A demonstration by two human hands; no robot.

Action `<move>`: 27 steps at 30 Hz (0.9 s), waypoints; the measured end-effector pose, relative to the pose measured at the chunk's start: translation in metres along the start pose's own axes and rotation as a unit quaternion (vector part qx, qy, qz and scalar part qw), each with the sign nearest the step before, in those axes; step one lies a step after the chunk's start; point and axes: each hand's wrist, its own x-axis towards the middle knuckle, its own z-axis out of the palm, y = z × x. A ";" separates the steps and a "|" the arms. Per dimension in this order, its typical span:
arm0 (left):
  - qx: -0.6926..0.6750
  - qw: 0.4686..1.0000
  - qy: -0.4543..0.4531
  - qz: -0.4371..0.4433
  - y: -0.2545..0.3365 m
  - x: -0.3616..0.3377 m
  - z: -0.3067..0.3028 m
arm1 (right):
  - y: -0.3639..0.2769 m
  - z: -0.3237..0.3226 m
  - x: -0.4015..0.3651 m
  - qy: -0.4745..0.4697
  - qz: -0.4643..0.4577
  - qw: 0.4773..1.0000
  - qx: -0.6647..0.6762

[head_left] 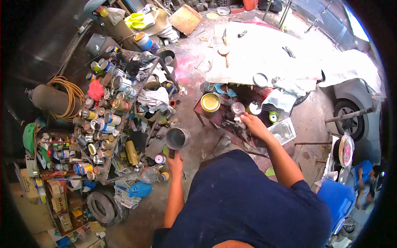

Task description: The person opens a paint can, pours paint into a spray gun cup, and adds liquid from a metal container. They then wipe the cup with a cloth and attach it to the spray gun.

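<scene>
My left hand [175, 162] is wrapped around the handle of a dark grey cup [178, 139], its round mouth facing up toward me. My right hand [253, 125] reaches over a low reddish-brown stand [215, 118], its fingers closed at a whitish crumpled bit [238, 119]. Just beyond those fingertips is a small round greyish container or lid [237, 108]; whether the fingers hold it cannot be made out. A tin with a yellow top [210, 102] stands on the same stand, left of my right hand. To the right are a white-topped tin [255, 108] and a green-rimmed tin [273, 117].
Crowded paint cans [111, 118] fill a rack on the left. A white-covered surface [264, 53] lies ahead, with a brush [226, 60] on it. A clear plastic tray [283, 131], a car wheel [349, 118] and a blue container [337, 200] are on the right.
</scene>
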 end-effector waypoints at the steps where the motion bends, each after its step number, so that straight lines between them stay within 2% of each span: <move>1: 0.027 1.000 0.008 0.002 0.005 0.011 -0.001 | 0.006 -0.003 0.013 0.043 -0.075 0.996 -0.026; 2: 0.020 1.000 0.022 0.002 0.018 0.013 0.003 | 0.012 -0.006 0.025 0.085 -0.151 0.984 -0.052; 5: 0.058 0.997 0.035 0.029 0.046 0.011 0.022 | -0.009 -0.025 0.041 0.027 -0.037 0.999 -0.028; 6: 0.082 0.995 0.035 0.039 0.049 0.007 0.027 | -0.008 -0.026 0.049 0.028 -0.073 0.996 -0.036; 7: 0.103 0.994 0.030 0.007 0.052 0.010 0.035 | -0.005 -0.025 0.057 0.028 -0.109 0.993 -0.043; 8: 0.082 0.996 0.022 0.008 0.050 0.016 0.039 | -0.001 -0.024 0.065 0.030 -0.145 0.988 -0.050; 10: 0.072 0.997 0.011 0.015 0.049 0.027 0.045 | 0.004 -0.022 0.079 0.001 -0.113 0.993 -0.029; 12: 0.098 0.995 0.003 0.023 0.060 0.035 0.048 | -0.024 -0.022 0.072 0.004 -0.093 0.995 -0.041; 13: 0.091 0.995 0.001 0.026 0.064 0.034 0.047 | -0.017 -0.019 0.082 0.029 -0.135 0.989 -0.057; 18: 0.094 0.995 -0.030 -0.003 0.081 0.029 0.052 | -0.021 -0.014 0.118 0.083 -0.146 0.982 -0.089; 20: 0.129 0.990 -0.047 0.031 0.065 0.043 0.055 | -0.031 -0.022 0.129 0.088 -0.101 0.984 -0.122; 21: 0.158 0.984 -0.055 0.068 0.065 0.046 0.058 | -0.035 -0.024 0.126 0.115 -0.106 0.979 -0.129; 24: 0.259 0.937 -0.072 0.221 0.092 0.054 0.083 | -0.043 -0.035 0.105 0.199 -0.123 0.963 -0.136; 27: 0.256 0.938 -0.095 0.214 0.122 0.065 0.107 | -0.035 -0.055 0.068 0.214 -0.141 0.964 -0.068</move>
